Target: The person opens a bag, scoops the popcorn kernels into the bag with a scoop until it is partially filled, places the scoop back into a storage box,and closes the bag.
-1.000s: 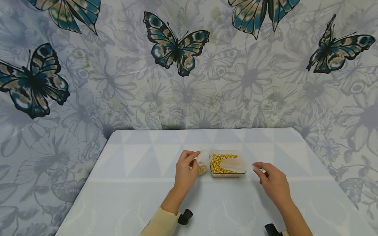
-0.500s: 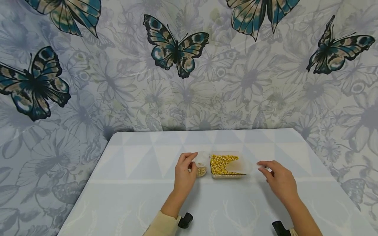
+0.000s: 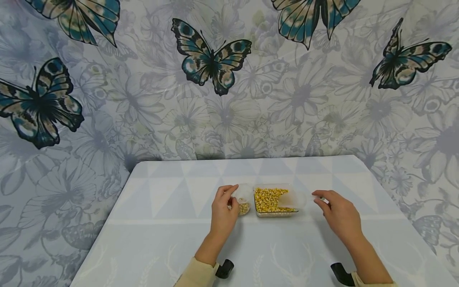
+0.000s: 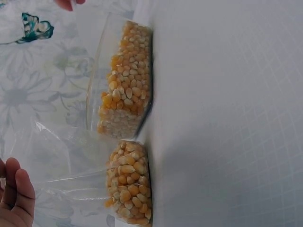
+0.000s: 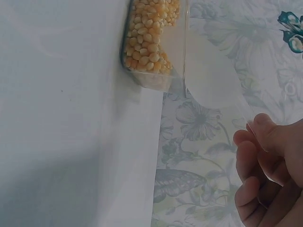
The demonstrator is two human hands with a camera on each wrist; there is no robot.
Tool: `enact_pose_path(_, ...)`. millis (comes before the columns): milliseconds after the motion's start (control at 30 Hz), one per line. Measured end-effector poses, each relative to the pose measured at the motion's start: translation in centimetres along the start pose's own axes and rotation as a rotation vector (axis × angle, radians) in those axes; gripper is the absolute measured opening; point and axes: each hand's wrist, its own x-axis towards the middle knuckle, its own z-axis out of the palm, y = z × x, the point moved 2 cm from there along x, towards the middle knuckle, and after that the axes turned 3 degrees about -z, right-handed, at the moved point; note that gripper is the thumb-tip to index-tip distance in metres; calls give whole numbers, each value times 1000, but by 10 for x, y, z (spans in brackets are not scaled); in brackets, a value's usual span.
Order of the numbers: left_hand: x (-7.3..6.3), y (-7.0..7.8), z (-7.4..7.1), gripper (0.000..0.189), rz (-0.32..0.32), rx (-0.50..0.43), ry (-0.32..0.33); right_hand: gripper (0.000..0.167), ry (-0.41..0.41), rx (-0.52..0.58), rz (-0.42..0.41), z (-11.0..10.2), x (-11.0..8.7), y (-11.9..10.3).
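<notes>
Container [image 3: 276, 214] front side free; bag [image 3: 244, 200] blocks left.

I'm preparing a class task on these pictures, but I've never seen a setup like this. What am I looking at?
There is no machine here, only a person's two bare hands. The wide picture comes from a camera worn on the head, looking forward and down. The other two come from cameras on the wrists; in those the table looks turned on its side. On the table stands a clear container with yellow corn kernels, and beside it a clear plastic bag with more kernels at the bottom. The left hand holds the bag by its upper part. The right hand pinches the handle of a pale scoop, whose broad end reaches into the container. Behind is a butterfly-patterned backdrop.
</notes>
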Motion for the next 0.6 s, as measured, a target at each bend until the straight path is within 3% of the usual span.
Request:
enact_pose_path(233, -1, -1, 1, 41, 4, -12, -6, 21, -49, -49, -19, 7, 5, -5)
enact_pose_path(467, -2, 0, 1, 39, -2, -25, -17, 22, -143, -3, 32, 18, 6, -8)
enact_pose_path(600, -2, 0, 2, 41, -8, -33, -19, 22, -155, 20, 33, 27, 4, -8)
